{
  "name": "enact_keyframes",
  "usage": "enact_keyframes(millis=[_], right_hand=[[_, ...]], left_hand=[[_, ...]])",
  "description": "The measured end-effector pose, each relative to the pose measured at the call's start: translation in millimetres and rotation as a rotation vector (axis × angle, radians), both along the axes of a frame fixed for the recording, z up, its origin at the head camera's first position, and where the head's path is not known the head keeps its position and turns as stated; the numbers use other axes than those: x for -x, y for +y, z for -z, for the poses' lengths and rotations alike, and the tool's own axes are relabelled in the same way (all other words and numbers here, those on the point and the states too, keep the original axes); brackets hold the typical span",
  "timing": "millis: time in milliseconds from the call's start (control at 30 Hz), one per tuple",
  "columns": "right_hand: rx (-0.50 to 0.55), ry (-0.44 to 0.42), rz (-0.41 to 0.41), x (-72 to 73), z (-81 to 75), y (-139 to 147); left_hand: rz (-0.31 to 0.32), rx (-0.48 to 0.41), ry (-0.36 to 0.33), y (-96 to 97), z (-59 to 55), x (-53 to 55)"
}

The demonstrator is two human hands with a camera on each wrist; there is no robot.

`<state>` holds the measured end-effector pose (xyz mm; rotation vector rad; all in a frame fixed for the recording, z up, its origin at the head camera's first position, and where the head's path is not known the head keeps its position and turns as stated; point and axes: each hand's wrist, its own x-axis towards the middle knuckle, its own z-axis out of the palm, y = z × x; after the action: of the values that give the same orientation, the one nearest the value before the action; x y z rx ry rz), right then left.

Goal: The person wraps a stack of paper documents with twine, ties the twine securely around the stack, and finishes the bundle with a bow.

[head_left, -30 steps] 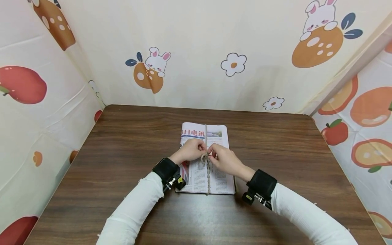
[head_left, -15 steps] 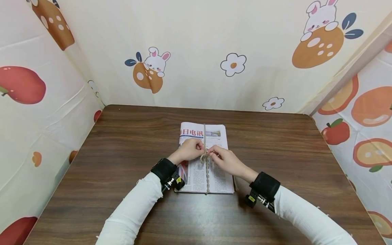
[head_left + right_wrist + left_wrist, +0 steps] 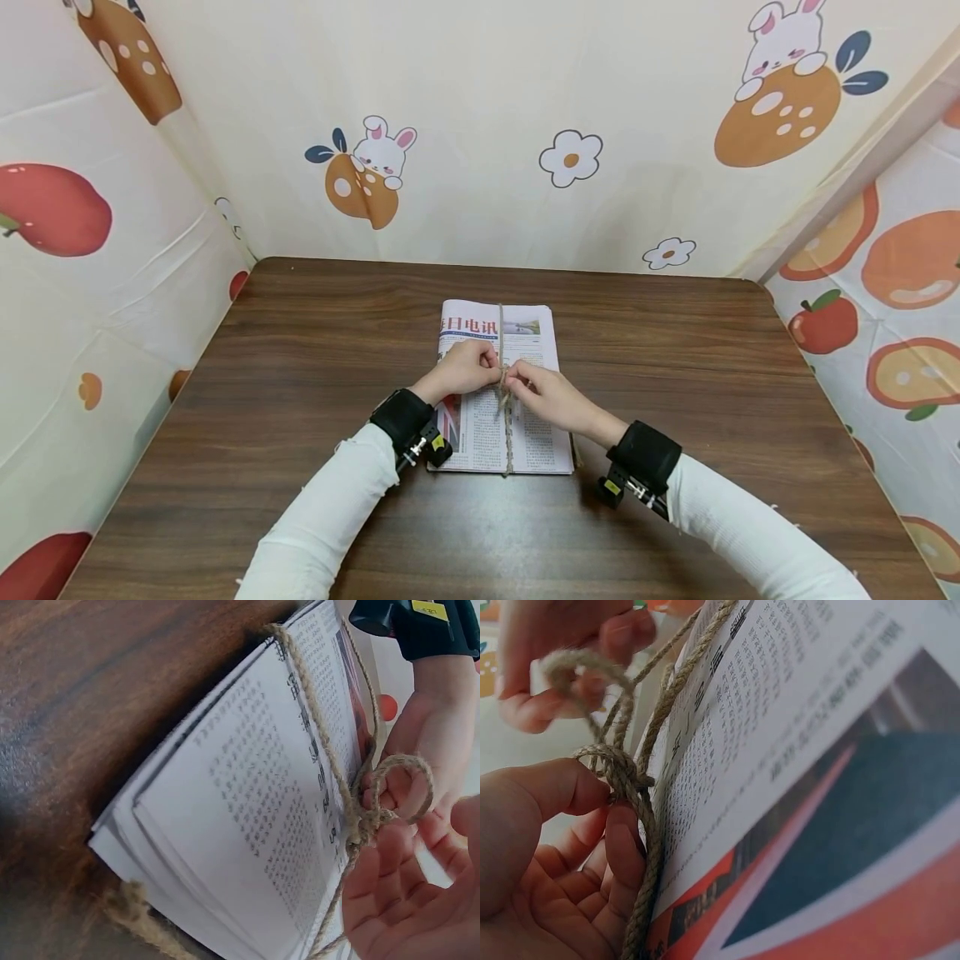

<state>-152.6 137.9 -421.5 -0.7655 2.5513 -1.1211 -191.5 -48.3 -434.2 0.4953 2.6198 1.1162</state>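
A stack of folded newspapers lies on the table, bound by brown twine with a knot near its middle. My left hand pinches the twine knot between thumb and fingers, plainest in the left wrist view. From the other side, my right hand has its bent fingers close to the knot. A small twine loop stands up from the knot between the hands. Whether the right fingertips grip the loop or only touch it is hard to see.
The brown wood-grain table extends around the stack. Cloth walls with printed rabbits and fruit border its back and sides. A black wrist band with a small camera is on the left wrist; the right wrist wears another band.
The right hand drew slightly back to the right, then came in closer to the knot. The twine at the knot has changed shape. My left hand stays nearly in place.
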Motion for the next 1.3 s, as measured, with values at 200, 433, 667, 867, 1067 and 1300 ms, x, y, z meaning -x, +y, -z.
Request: enact_keyframes(millis=[200, 433, 667, 867, 1067, 1300], right_hand=[[-0.051, -0.067, 0.024, -3.2, 1.8, 1.7], [-0.077, -0.03, 0.049, -0.3, 1.3, 7.0], [-0.141, 0.068, 0.078, 8.9, -0.1, 15.2], [-0.143, 0.043, 0.129, 17.2, -2.4, 22.6], [-0.128, -0.002, 0.129, 21.1, -7.6, 23.9], [-0.085, -0.022, 0.168, 28.9, -5.6, 24.1]], left_hand=[[-0.004, -0.02, -0.005, -2.9, 1.5, -0.2], [0.002, -0.052, -0.01, -6.5, -0.3, -2.2], [-0.026, -0.071, 0.01, -10.6, -3.4, -5.3], [-0.05, -0.106, 0.014, -18.4, -7.7, -8.9], [-0.043, -0.109, 0.027, -26.9, -12.5, -11.1], [-0.049, -0.106, 0.031, -31.4, -14.7, -13.5]])
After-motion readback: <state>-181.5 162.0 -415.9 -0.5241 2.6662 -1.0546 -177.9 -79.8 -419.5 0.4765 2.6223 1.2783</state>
